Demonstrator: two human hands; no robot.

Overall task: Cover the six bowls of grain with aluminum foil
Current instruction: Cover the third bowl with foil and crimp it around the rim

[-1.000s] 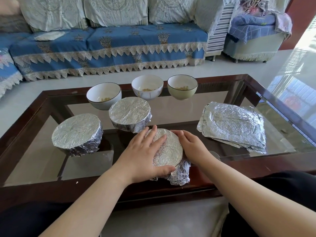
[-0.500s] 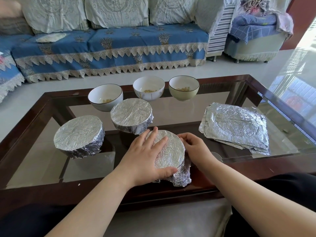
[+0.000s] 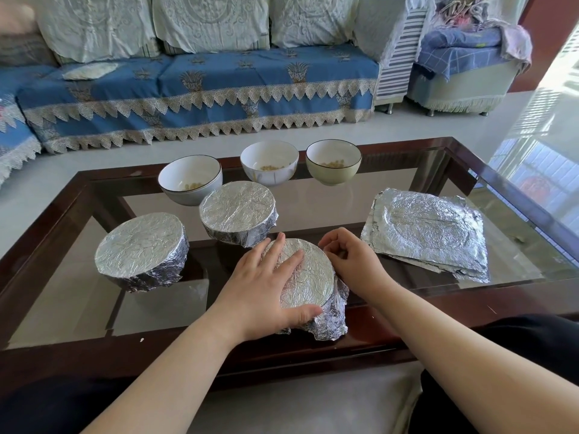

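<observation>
Three bowls on the glass coffee table wear foil: one at the left, one in the middle, and a near one under my hands. My left hand lies flat on the near bowl's foil top, thumb along the front rim. At the bowl's far right rim, my right hand pinches the foil edge with curled fingers. Behind stand three uncovered bowls with a little grain: a white one, a second white one and a pale green one.
A stack of crumpled foil sheets lies on the glass at the right. The table has a dark wooden frame. A blue-covered sofa runs behind it, with a draped chair at the back right.
My right hand has shifted from the bowl's right side to its far right rim, and its fingers have curled in. My left hand stays flat on the foil top.
</observation>
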